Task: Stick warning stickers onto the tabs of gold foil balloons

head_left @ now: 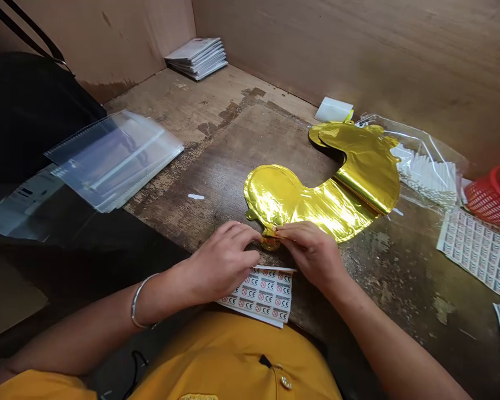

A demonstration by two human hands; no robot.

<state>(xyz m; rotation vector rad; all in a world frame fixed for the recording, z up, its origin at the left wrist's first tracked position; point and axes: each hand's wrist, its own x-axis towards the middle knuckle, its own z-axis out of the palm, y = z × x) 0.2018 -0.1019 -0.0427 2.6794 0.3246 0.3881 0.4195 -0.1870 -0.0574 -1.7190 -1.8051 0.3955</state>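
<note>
A shiny gold foil balloon (275, 189), flat and curved, lies on the wooden table, its far part folded over. My left hand (229, 255) is closed at the balloon's near edge, with thumb and forefinger at a small tab there. From the other side my right hand (312, 247) pinches the same small end of the foil. The fingertips of both hands nearly meet. Under my left hand, at the table's front edge, sits a sheet of printed CE stickers (264, 294), partly covered by that hand.
Clear plastic sleeves (125, 155) are stacked at the left beside a black bag (33, 116). Folded papers (198, 58) stand in the back corner. On the right are a bag of white sticks (429, 169), a red basket (491, 194) and another sticker sheet (479, 250).
</note>
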